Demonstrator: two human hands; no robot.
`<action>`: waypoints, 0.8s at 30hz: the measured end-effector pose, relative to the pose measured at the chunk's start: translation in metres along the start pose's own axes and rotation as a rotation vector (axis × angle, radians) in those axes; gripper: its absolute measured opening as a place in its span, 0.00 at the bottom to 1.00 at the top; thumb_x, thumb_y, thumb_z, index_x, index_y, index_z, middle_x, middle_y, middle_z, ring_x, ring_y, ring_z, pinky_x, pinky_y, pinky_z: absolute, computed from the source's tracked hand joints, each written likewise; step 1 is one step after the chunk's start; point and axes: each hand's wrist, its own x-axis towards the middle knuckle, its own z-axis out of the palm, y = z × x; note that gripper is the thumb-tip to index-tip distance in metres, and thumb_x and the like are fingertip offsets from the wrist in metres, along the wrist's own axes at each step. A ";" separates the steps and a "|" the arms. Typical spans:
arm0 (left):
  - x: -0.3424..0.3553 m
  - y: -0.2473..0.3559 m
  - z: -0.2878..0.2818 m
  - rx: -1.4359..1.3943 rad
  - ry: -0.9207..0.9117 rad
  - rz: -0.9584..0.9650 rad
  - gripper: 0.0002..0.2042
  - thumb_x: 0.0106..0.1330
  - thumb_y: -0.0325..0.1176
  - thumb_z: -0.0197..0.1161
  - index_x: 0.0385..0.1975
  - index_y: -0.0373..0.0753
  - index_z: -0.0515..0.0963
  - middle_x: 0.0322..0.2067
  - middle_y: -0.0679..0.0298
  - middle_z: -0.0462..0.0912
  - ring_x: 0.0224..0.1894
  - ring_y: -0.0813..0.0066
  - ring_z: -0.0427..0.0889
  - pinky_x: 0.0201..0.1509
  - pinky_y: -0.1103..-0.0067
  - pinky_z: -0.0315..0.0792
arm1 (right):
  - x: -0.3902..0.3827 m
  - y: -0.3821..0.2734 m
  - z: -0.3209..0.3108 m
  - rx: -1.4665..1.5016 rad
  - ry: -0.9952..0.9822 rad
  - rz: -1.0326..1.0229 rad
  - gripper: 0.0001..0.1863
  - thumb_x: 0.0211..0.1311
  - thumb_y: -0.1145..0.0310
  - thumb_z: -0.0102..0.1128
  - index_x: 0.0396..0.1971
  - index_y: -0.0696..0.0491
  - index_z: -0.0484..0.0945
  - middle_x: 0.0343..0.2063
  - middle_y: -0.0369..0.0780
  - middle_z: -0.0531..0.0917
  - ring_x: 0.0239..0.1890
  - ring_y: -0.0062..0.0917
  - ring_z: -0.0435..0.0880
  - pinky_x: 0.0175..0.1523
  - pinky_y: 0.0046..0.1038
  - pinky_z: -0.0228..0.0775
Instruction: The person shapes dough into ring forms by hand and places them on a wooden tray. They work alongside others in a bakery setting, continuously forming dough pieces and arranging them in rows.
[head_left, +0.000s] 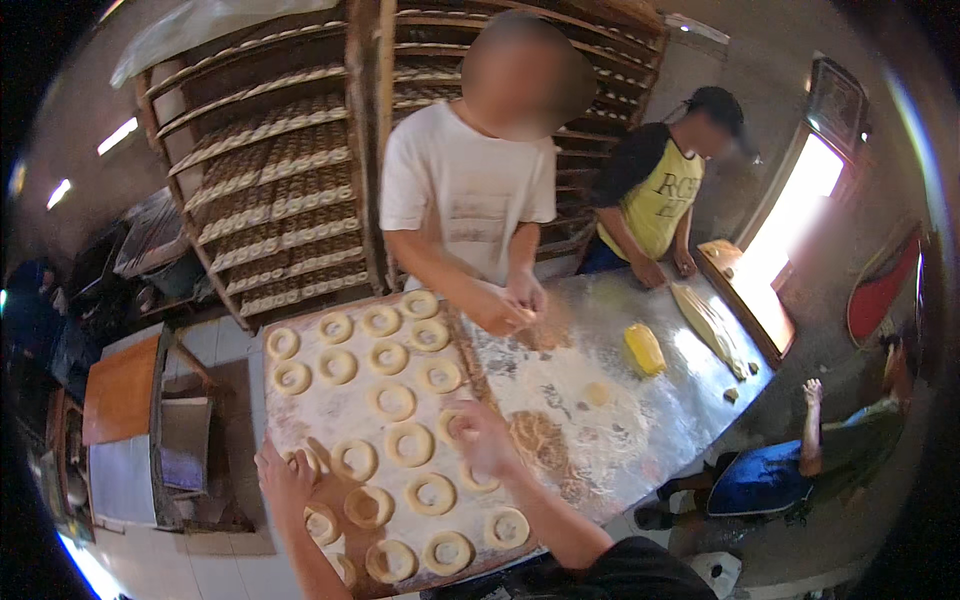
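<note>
Dough rings (411,495) look mid-layout on the board (312,412), left hand (285,478) at one, blurred right hand (485,438) over others, can't tell either grip, next probably needs gentle spacing.

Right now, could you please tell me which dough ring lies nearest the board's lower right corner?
The dough ring just left of the camera wearer's right forearm, ending the lowest row on the floured board; every other ring lies farther left.
</note>
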 end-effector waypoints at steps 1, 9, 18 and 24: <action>0.000 0.015 0.010 -0.007 0.040 0.079 0.33 0.64 0.36 0.64 0.68 0.37 0.62 0.53 0.43 0.75 0.55 0.40 0.74 0.56 0.55 0.71 | -0.003 0.026 -0.038 -0.272 0.249 -0.038 0.13 0.57 0.78 0.60 0.43 0.53 0.81 0.36 0.43 0.83 0.37 0.30 0.83 0.42 0.31 0.76; -0.047 0.209 0.112 -0.461 -0.227 0.288 0.25 0.65 0.29 0.62 0.63 0.38 0.69 0.43 0.48 0.80 0.41 0.56 0.82 0.47 0.66 0.76 | -0.004 0.180 -0.263 -0.845 0.173 0.606 0.22 0.59 0.55 0.66 0.47 0.53 0.77 0.49 0.53 0.80 0.58 0.48 0.75 0.57 0.45 0.71; -0.141 0.371 0.196 -0.554 -0.693 0.200 0.22 0.69 0.41 0.62 0.58 0.36 0.75 0.35 0.50 0.87 0.39 0.58 0.88 0.44 0.70 0.78 | -0.003 0.131 -0.293 0.121 -0.186 0.495 0.26 0.58 0.73 0.72 0.51 0.55 0.66 0.40 0.47 0.83 0.48 0.33 0.82 0.50 0.32 0.73; -0.157 0.405 0.190 -0.852 -0.768 0.189 0.20 0.64 0.37 0.70 0.51 0.30 0.78 0.36 0.61 0.87 0.39 0.78 0.85 0.45 0.79 0.77 | -0.028 0.096 -0.313 0.535 -0.192 0.285 0.29 0.58 0.81 0.67 0.53 0.52 0.60 0.45 0.44 0.82 0.46 0.23 0.78 0.50 0.27 0.72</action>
